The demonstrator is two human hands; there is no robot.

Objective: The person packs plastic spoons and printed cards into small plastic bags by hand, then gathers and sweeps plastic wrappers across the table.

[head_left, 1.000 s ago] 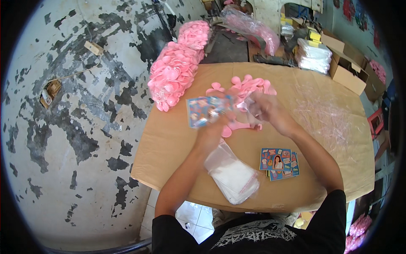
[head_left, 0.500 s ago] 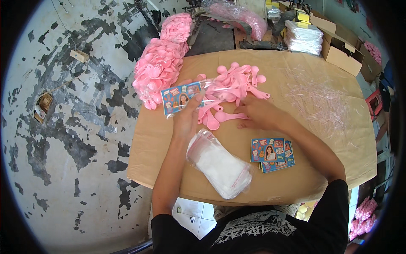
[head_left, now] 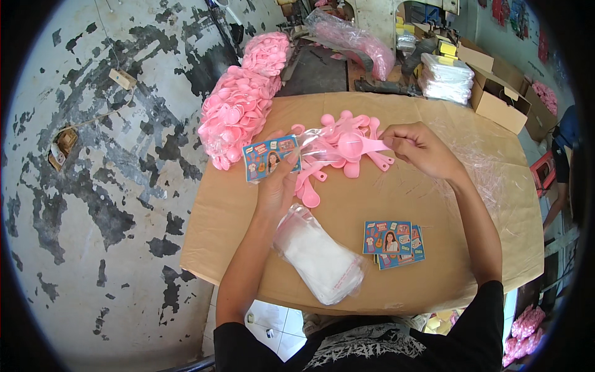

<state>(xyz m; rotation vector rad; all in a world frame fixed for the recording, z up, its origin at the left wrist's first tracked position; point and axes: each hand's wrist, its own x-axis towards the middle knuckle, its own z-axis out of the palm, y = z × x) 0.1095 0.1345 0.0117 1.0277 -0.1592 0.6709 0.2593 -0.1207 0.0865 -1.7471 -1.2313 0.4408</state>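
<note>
Head view: from where I stand, the left hand (head_left: pixel 277 189) has its fingers closed on a clear bag (head_left: pixel 317 146), the thumb pressed over the edge of a blue card (head_left: pixel 265 160) that shows at the bag's left end. Across from it, the right hand (head_left: pixel 421 150) pinches a pink spoon (head_left: pixel 351 146) by its handle, thumb and forefinger together, the round bowl turned toward the left hand and close by the bag's right end; I can't tell whether the two touch. A loose heap of spoons (head_left: pixel 344 121) lies behind and around them on the brown-covered table (head_left: pixel 217 242), with a few more lying nearer the person, under and beside the bag. Closer to the person's body sits a stack of clear bags (head_left: pixel 319 257), set at a slant, and to its right a small pile of cards (head_left: pixel 388 238), blue and slightly fanned. Thin clear strips (head_left: pixel 480 170) are scattered over the table's right side. At the far left edge two big bags of spoons (head_left: pixel 237 111) bulge against each other, and beyond the far right corner stands an open cardboard box (head_left: pixel 501 106) beside white packets (head_left: pixel 445 80).
</note>
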